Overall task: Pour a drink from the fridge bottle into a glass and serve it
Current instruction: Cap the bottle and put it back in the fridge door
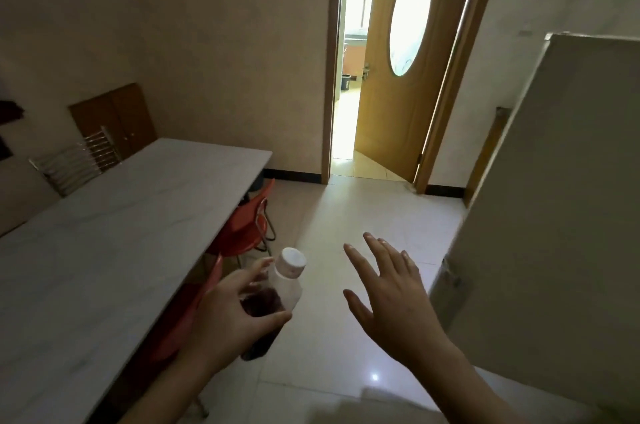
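Observation:
My left hand (227, 314) grips a clear plastic bottle (277, 292) with a white cap, about half full of dark liquid, tilted to the right above the floor. My right hand (391, 288) hangs open to the right of the bottle, fingers spread, holding nothing and apart from the bottle. A grey fridge (561, 215) stands at the right, its door looking shut. No glass is in view.
A long pale marble-look table (114, 236) runs along the left, with orange chairs (247, 222) tucked under it and a metal-backed chair (74, 160) behind. A yellow door (391, 84) with an oval window stands open ahead. The floor is glossy tile.

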